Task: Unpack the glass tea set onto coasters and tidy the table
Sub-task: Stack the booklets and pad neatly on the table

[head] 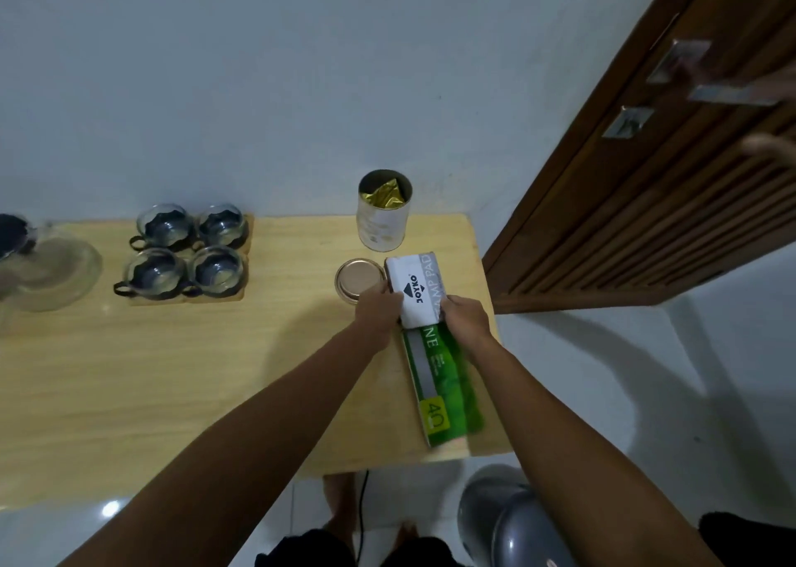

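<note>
Both hands grip a white stamp pad box [417, 290] at centre right: left hand [380, 310] on its left edge, right hand [466, 319] on its right. It overlaps a green box [443, 387] below. Four glass cups [187, 251] sit on coasters [241, 295] upper left; open tin [383, 215] and lid [358, 280] near.

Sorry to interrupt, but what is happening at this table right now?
A person's left hand and right hand grip a white stamp pad box over a green box near the table's right edge. Four glass cups already sit on coasters; an open tin and its lid stand nearby.
</note>
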